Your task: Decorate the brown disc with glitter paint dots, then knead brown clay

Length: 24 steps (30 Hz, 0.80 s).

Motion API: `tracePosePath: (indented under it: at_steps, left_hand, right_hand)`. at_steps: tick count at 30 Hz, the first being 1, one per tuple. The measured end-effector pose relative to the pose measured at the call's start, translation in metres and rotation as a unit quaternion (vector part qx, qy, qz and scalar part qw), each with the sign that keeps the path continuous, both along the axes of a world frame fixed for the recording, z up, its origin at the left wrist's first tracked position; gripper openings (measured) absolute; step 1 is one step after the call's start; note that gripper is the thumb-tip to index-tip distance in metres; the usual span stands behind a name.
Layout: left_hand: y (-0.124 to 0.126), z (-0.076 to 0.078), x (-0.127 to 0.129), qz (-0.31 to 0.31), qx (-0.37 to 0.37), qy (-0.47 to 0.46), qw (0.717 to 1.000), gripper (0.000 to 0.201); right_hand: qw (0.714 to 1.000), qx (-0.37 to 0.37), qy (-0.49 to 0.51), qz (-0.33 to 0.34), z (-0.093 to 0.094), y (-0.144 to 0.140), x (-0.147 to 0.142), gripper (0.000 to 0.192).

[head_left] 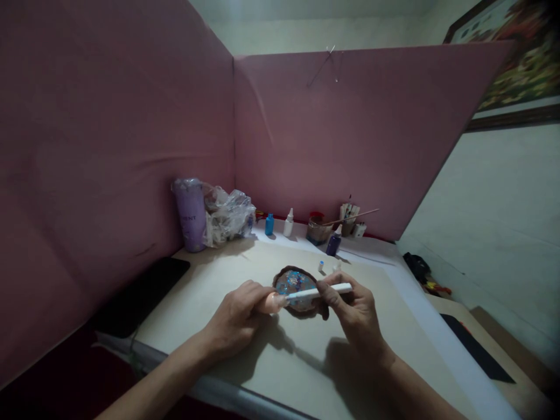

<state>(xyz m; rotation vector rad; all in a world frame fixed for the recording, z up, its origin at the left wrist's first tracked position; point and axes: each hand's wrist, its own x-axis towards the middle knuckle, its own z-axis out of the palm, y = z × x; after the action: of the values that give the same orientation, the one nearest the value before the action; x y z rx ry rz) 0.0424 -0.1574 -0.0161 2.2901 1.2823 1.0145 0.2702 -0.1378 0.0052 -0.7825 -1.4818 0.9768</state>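
Your right hand (356, 309) is closed around a white marker (326, 291), its tip pointing toward the left edge of the counter (306, 376). Your left hand (238, 312) is curled, with its fingertips right by that tip; you cannot tell from here whether they grip anything. The brown-rimmed decorated piece (294, 282) sits between your hands, over the middle of the counter, partly covered by the marker; whether it rests or is held up is unclear.

The step in hand looks like marker work at the piece's near left side. The next move seems to call for a steady tip and a supported rim.

Count one marker in hand and one piece. Toward the far edge you have three small bottles: one blue (269, 225), one white (288, 224), one dark purple (333, 241). There is also one jar (318, 230), one brush (361, 216) slanting above it, and one small blue-and-white cap (321, 266) nearer you. By the far left corner stand one purple tumbler (191, 216) and one clear plastic bag (231, 217)
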Motion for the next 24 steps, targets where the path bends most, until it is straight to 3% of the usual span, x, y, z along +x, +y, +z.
tracePosePath:
  at_steps: [7, 11, 16, 20, 24]
  left_hand:
    - [0.0, 0.001, 0.0, 0.022, -0.007, -0.025, 0.999, 0.025]
    - [0.004, 0.004, -0.003, 0.037, -0.022, -0.082, 0.996, 0.029]
    - [0.025, 0.023, -0.004, 0.089, -0.062, -0.186, 0.977, 0.028]
    - [0.054, 0.044, 0.008, 0.099, -0.032, -0.247, 0.963, 0.023]
    - [0.084, 0.049, 0.027, 0.134, 0.018, -0.272, 0.953, 0.019]
  right_hand:
    - [0.994, -0.05, 0.095, -0.02, 0.005, 0.009, 0.004, 0.028]
    - [0.989, -0.065, 0.111, -0.069, 0.008, 0.016, 0.008, 0.032]
    - [0.986, -0.001, -0.047, -0.16, 0.004, 0.024, 0.02, 0.034]
    - [0.949, 0.107, -0.185, -0.23, 0.001, 0.027, 0.024, 0.033]
    - [0.93, 0.13, -0.242, -0.244, -0.003, 0.03, 0.025, 0.033]
